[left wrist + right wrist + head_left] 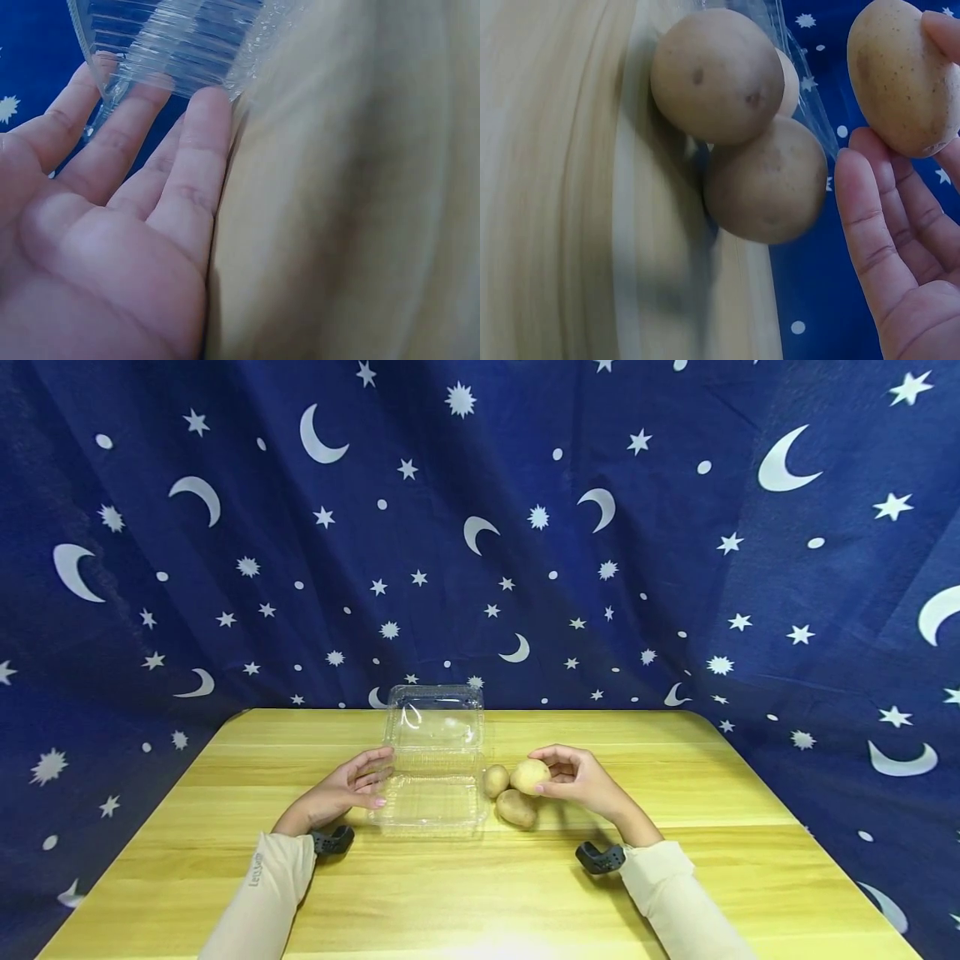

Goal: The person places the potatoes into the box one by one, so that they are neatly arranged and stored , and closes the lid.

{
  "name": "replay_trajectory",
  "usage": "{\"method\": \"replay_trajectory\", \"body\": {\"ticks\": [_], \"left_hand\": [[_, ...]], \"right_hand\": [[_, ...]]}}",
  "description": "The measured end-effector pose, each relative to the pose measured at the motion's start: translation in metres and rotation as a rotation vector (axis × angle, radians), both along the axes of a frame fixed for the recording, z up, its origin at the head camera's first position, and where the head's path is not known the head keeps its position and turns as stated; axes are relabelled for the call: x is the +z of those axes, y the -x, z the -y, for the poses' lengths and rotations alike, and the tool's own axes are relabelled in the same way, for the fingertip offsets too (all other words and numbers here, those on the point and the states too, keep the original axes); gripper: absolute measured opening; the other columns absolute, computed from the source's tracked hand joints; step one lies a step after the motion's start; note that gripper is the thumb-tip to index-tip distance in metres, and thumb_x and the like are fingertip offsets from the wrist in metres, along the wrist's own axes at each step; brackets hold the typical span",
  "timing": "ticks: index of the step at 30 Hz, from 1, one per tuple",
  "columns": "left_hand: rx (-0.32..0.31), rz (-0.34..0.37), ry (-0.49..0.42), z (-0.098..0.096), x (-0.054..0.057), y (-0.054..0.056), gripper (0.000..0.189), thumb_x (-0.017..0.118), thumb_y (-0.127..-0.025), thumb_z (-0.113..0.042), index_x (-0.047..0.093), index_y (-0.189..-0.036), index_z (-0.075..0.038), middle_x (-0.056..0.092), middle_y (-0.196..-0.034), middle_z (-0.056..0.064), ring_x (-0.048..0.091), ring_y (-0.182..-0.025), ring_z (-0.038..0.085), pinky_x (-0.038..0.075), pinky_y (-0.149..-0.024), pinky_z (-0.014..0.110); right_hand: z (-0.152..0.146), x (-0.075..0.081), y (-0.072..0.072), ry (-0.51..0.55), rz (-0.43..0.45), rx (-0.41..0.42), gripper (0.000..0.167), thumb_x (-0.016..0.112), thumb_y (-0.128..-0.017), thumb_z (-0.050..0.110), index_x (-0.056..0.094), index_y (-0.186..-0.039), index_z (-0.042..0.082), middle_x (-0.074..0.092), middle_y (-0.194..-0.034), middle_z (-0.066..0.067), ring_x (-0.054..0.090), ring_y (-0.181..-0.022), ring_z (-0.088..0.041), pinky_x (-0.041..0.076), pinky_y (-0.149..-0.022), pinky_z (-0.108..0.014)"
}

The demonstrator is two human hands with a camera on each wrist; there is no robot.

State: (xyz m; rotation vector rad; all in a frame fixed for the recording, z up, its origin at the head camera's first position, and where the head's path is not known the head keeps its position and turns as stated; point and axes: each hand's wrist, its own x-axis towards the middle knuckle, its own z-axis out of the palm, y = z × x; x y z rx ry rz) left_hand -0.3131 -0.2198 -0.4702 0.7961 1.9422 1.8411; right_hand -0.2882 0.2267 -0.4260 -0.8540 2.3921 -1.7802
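A clear plastic clamshell box [431, 800] lies on the table with its lid [437, 718] raised at the back. My left hand [348, 789] is at the box's left side, thumb by the front part. In the left wrist view its fairly straight fingers [196, 150] touch the ribbed plastic wall [172, 45]. To the right of the box, my right hand [581, 781] pinches a potato [896, 82] between thumb and fingers, held above the table. Other potatoes [716, 75] sit close together beside the box, and the held potato overlaps them in the head view.
The wooden table [480, 893] ends at a dark blue curtain [480, 527] with white moons and stars. Each wrist wears a black camera band, the left one [333, 842] just in front of the box and the right one [600, 857] over the right side.
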Motion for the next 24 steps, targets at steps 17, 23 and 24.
{"method": "replay_trajectory", "body": {"ticks": [17, 23, 24], "left_hand": [[-0.028, -0.004, -0.032, 0.002, -0.005, 0.003, 0.097, 0.079, -0.098, -0.008, 0.012, -0.165, 0.015, 0.015, -0.169, 0.043, 0.014, -0.155, 0.063, 0.045, -0.114, 0.023], [-0.025, 0.002, -0.024, 0.002, -0.006, 0.005, 0.096, 0.079, -0.099, -0.008, 0.013, -0.165, 0.013, 0.015, -0.17, 0.042, 0.013, -0.156, 0.062, 0.043, -0.114, 0.019], [-0.024, 0.002, -0.024, 0.002, -0.006, 0.005, 0.096, 0.079, -0.098, -0.008, 0.013, -0.165, 0.014, 0.015, -0.169, 0.043, 0.014, -0.156, 0.063, 0.043, -0.113, 0.019]], "right_hand": [[0.025, -0.002, 0.004, -0.003, 0.028, -0.019, 0.046, 0.077, -0.091, -0.008, 0.061, -0.132, -0.02, 0.072, -0.116, -0.024, 0.069, -0.096, -0.017, 0.06, -0.085, -0.023], [0.032, -0.001, 0.004, -0.018, 0.034, -0.032, 0.047, 0.078, -0.091, -0.006, 0.062, -0.133, -0.019, 0.072, -0.116, -0.023, 0.068, -0.098, -0.022, 0.059, -0.088, -0.025], [0.033, -0.001, 0.004, -0.021, 0.035, -0.032, 0.047, 0.078, -0.091, -0.005, 0.062, -0.133, -0.019, 0.073, -0.116, -0.022, 0.068, -0.099, -0.023, 0.059, -0.088, -0.025]]}}
